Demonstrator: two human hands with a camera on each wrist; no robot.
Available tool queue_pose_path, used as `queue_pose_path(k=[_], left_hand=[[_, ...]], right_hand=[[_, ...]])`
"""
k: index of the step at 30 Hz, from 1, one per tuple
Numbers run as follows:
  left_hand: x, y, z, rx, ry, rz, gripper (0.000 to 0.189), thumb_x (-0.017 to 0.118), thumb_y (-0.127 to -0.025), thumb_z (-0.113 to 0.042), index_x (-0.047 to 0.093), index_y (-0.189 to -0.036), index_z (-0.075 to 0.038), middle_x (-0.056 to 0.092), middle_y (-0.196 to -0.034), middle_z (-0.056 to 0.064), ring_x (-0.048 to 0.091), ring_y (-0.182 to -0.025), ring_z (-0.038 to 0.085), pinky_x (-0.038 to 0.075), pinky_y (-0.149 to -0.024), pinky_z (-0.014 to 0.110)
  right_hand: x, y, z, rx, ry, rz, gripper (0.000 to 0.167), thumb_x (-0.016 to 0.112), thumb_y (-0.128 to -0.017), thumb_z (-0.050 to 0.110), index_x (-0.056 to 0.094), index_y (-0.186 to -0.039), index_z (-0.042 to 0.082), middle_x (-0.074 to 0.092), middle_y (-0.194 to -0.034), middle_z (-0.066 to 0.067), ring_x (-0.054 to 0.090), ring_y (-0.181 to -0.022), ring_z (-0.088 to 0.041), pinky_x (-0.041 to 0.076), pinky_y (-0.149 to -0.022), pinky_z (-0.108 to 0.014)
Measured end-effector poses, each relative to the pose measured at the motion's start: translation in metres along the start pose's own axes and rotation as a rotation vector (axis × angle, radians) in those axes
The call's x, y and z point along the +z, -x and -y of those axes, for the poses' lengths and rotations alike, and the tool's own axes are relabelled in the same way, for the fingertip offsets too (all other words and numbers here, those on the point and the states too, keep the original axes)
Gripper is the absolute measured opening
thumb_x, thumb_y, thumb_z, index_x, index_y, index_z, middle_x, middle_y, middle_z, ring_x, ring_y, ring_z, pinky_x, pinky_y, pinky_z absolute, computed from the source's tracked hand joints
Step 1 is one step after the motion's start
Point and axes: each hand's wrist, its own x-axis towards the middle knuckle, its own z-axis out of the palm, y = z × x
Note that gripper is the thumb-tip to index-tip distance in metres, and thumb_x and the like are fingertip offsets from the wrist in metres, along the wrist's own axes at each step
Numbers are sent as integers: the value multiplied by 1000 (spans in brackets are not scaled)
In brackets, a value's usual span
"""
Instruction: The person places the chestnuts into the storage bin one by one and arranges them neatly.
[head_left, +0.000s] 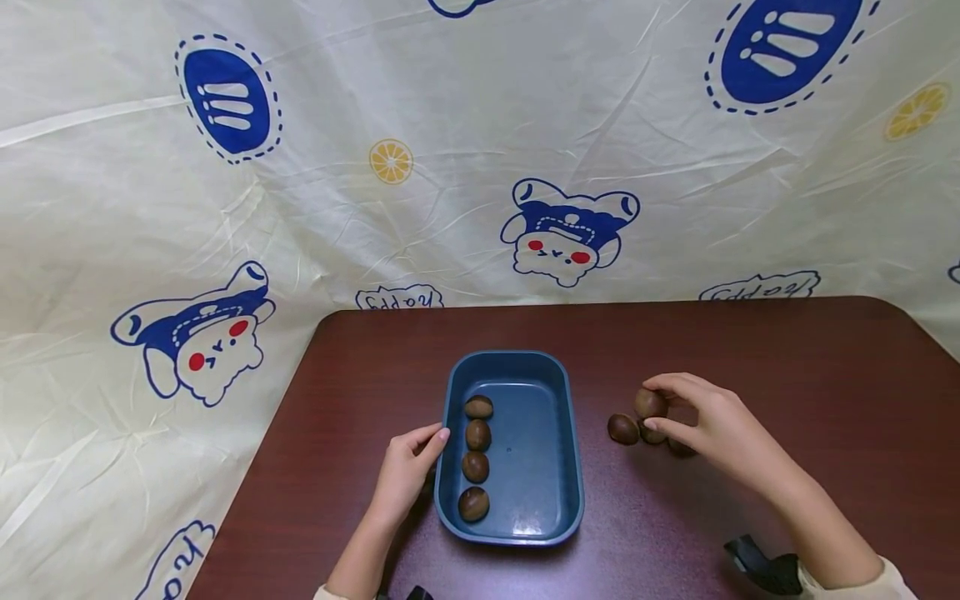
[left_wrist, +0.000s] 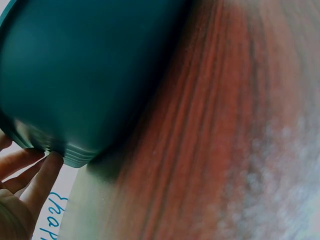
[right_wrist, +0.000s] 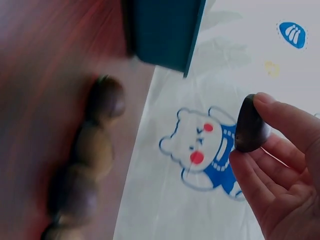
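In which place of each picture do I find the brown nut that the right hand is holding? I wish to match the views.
Head: the nut is right of centre, in the lower half, held by the right hand.
Left wrist: not in this picture.
Right wrist: right of centre, about mid-height.
Shared landmark: the blue tray, lower middle in head, upper left in left wrist, top middle in right wrist.

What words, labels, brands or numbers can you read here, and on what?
"happy", seemingly, twice on the patterned sheet, above the table's far edge, partly hidden.
Lower-left lettering on the sheet: cut off, unreadable.
Left wrist view's lettering: partial, unreadable.
Tray and nuts: none visible.
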Motion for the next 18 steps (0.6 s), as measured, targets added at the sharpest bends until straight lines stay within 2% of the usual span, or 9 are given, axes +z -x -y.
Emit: queue_pose_path(k=[5,11,18], left_hand=[[0,-4,10,3,24,0,29,55,-89,-8,58,-108,14,60,-100,27,60,-87,36,52,-68,28],[0,-11,31,15,11,-7,32,59,-88,-17,61,-108,8,63,-99,21,61,-85,27,51,-68,23],[0,-12,34,35,-16,-18,34,60,-88,-21,62,-108,7,64,-98,19,62,-84,24,51,-68,22]], right_hand=[[12,-19,12,-8,-52,37,38,73,-75,9,58,-110,7,58,-103,-1,55,-85,-13,49,-71,-36],[30,-43,24,-30,-135,62,39,73,-74,9,59,-110,5,58,-103,-3,56,-86,-15,50,-73,-34],[52,-69,41,-60,-180,96,40,73,-74,11,59,-111,5,58,-107,-5,56,-90,-17,51,-75,-34]])
